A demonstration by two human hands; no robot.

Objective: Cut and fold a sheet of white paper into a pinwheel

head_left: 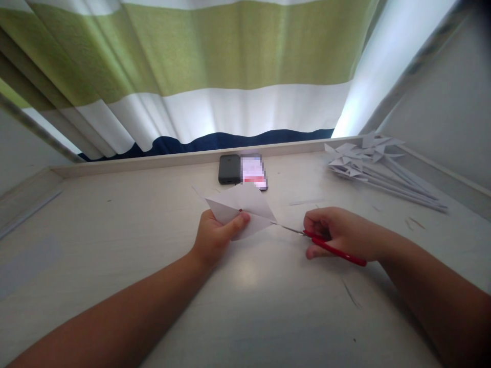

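A creased white sheet of paper [251, 202] is pinched in my left hand [218, 232], thumb on top and the other fingers hidden beneath. A small dark reddish mark shows near the paper's middle, just past my thumb tip. My right hand [337, 235] grips red-handled scissors [339, 250], with fingers and thumb around the handles. The metal blades point left, and their tips meet the right corner of the paper. Whether the tips are on either side of the paper or only touch it, I cannot tell.
Behind the paper lie a dark grey box-shaped device [229, 169] and a phone [253, 171] with a lit, blurred screen. Several paper pinwheels [358, 156] on paper sticks are piled at the back right. Thin paper scraps [351, 294] lie on the white table [161, 317]. A striped curtain [230, 51] hangs behind.
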